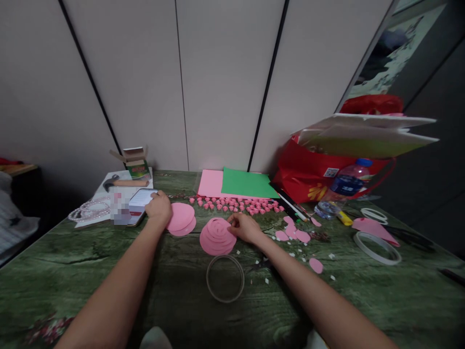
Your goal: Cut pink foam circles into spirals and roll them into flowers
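A smartphone (140, 199) with a lit screen lies at the left, part of it blurred out. Curled around its right edge is my left hand (159, 208). Just beside that hand sit stacked pink paper circles (181, 218). In the middle, pink paper spirals (214, 240) lie coiled in a round, layered pile. My right hand (244, 227) pinches the right edge of this pile between thumb and fingers. Behind it stand rows of small rolled pink paper roses (236, 203). A ring of clear tape (225, 278) lies on the table in front of the spirals.
Pink and green paper sheets (249, 182) lie by the wall. To the right are a red bag (301, 169), a water bottle (345, 186), pink scraps (292, 231), and a tape roll (378, 248). A hammer (127, 183), small box (138, 165) and bead strings (89, 211) are left.
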Demonstrator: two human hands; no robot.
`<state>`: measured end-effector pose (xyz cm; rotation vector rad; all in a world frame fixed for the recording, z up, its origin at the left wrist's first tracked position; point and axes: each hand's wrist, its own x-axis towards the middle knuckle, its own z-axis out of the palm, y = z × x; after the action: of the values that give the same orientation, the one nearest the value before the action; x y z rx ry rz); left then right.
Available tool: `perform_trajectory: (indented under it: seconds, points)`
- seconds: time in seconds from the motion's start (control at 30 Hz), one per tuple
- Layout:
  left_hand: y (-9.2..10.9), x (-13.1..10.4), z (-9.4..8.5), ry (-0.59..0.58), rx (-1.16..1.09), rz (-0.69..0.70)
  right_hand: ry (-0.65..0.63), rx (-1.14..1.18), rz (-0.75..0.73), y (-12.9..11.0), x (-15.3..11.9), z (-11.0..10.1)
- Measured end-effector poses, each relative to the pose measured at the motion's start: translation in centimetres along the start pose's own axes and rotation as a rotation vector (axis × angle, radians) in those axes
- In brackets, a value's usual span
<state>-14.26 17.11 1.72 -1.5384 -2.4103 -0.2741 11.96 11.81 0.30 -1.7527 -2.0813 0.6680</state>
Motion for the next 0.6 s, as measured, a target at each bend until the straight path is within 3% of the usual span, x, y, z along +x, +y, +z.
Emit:
perform_trajectory:
  seconds: [0.4, 0.47, 0.6]
  points:
    - [1.0, -1.4, -1.4, 0.005, 0.031, 0.014, 0.003, 0.02, -0.025, 0.1, 0.1, 0.1]
    - [1.0, -1.7, -1.1, 0.02, 0.024, -0.012, 0.104, 0.058, -0.093, -0.6, -0.7, -0.5]
    - [0.7, -1.8, -0.5, 0.022, 0.026, -0.068, 0.667, 0.293, -0.442, -3.7, -5.7, -3.1]
